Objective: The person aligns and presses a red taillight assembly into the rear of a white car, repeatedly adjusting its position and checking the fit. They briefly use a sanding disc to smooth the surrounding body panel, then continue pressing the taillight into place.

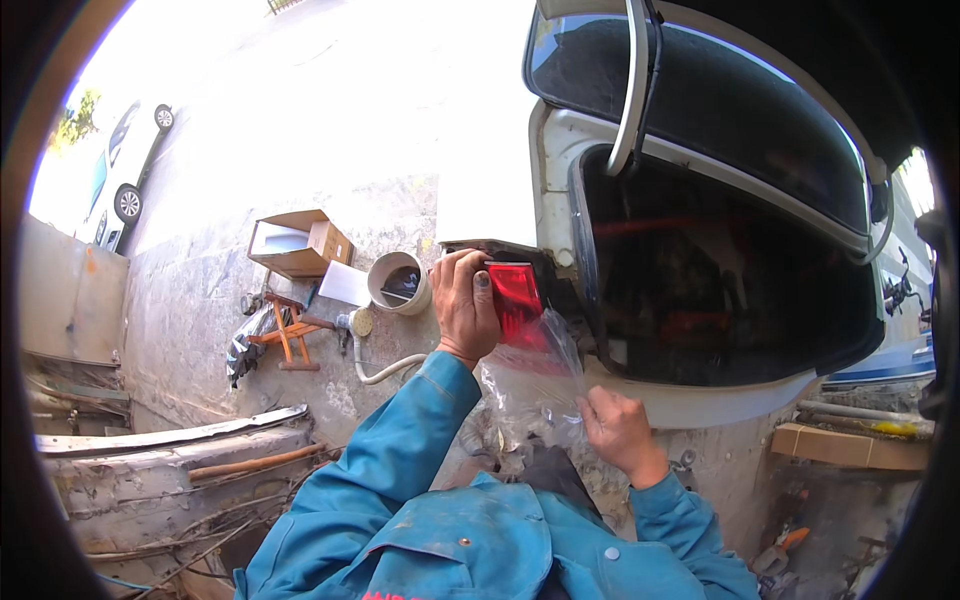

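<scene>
Red plastic — a tail lamp [515, 298] — sat against the white car's rear corner [556, 180], gripped by the left hand [463, 305]. The right hand [620, 432] pinched the clear plastic bag [530, 385] hanging below it — fingers closed on the film.

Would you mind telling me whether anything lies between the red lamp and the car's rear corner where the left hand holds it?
Yes: the clear plastic bag hangs off the red plastic tail lamp, gripped by the left hand. The right hand grips the bag's lower end. The white car body lies right behind.
</scene>
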`<action>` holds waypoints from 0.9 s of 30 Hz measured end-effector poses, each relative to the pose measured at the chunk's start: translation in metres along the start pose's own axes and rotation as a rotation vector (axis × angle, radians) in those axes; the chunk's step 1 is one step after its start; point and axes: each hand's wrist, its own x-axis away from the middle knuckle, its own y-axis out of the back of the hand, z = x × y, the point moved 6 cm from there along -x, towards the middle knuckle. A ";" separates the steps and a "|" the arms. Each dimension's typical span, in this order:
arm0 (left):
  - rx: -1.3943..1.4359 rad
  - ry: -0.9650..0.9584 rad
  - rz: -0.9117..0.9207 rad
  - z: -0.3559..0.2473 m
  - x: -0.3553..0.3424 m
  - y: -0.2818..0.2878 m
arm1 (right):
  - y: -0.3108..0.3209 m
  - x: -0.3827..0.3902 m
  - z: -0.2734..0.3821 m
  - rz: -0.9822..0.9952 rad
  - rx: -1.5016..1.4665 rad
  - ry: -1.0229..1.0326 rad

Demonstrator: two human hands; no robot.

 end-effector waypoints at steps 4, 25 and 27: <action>-0.013 -0.019 -0.013 0.000 0.001 -0.001 | -0.047 0.068 -0.044 0.013 -0.060 -0.199; 0.018 -0.023 0.024 0.015 -0.008 0.010 | -0.061 0.791 -0.149 1.154 0.383 -1.636; 0.064 0.020 0.013 0.024 0.000 0.006 | -0.030 0.816 -0.149 1.408 0.480 -1.347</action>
